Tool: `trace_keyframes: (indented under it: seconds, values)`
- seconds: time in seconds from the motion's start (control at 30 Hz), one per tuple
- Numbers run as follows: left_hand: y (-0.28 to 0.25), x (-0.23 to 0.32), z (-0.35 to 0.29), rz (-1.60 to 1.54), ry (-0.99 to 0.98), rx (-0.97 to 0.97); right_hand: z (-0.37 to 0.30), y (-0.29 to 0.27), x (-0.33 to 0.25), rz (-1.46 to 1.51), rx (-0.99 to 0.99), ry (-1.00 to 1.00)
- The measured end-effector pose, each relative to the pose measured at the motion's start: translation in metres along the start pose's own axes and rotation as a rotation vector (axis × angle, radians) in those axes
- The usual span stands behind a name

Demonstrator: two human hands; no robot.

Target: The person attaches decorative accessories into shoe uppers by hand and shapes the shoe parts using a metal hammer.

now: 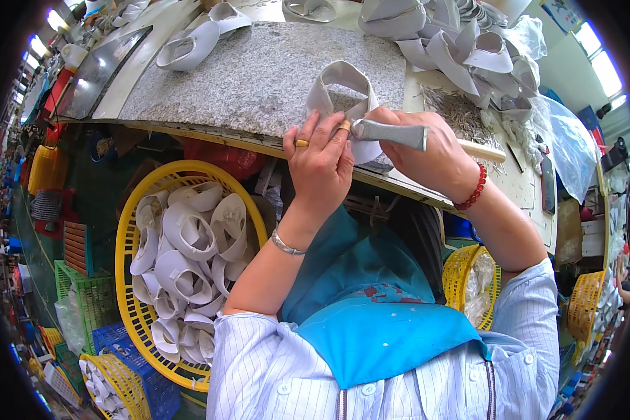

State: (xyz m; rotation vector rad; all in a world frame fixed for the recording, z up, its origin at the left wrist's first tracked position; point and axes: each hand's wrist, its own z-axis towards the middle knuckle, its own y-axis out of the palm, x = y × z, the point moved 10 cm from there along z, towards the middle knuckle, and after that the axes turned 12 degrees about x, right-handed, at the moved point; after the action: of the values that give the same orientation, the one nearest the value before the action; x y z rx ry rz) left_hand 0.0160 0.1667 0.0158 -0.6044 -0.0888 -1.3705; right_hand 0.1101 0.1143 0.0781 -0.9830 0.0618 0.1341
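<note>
Left grip [320,159] holds a white shoe piece [367,150], right grip [432,150] a hammer [402,135] partly hiding it; more pieces [462,52] clutter the table [252,80] behind, a yellow basket [124,269] below

Slab [259,77]: on the desk [528,185], left and middle
Shoe piece [319,93]: on the slab, near its front edge, left fingers [322,133] on it
Hammer [399,134]: in the right fingers [381,115], right of the left fingers
Loose pair [192,47]: at the slab's far left
Heap of shoe pieces [462,56]: on the desk, behind and right of the slab
Scraps [453,112]: right of the slab, before the heap
Left basket [124,266]: below the desk, shoe pieces inside
Right basket [455,276]: below the desk, plastic inside
</note>
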Motion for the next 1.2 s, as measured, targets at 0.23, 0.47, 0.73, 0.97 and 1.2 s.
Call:
trace_keyframes:
  seconds: [0.23,0.47,0.73,0.97,1.2]
  values:
    - [0.001,0.003,0.0,0.019,0.008,-0.025,0.001,-0.019,0.024,0.09,0.119,0.071]
    - [0.001,0.0,-0.001,0.022,0.008,-0.011,0.004,-0.012,0.017,0.047,0.045,0.117]
    - [0.002,0.002,0.0,0.026,0.0,-0.014,-0.002,-0.002,0.013,-0.08,0.016,0.182]
    - [0.003,0.006,0.002,0.016,0.008,-0.013,-0.015,0.018,0.025,-0.397,-0.03,-0.005]
    - [0.004,0.001,-0.001,0.042,0.003,-0.033,0.006,-0.023,0.015,0.0,0.186,0.117]
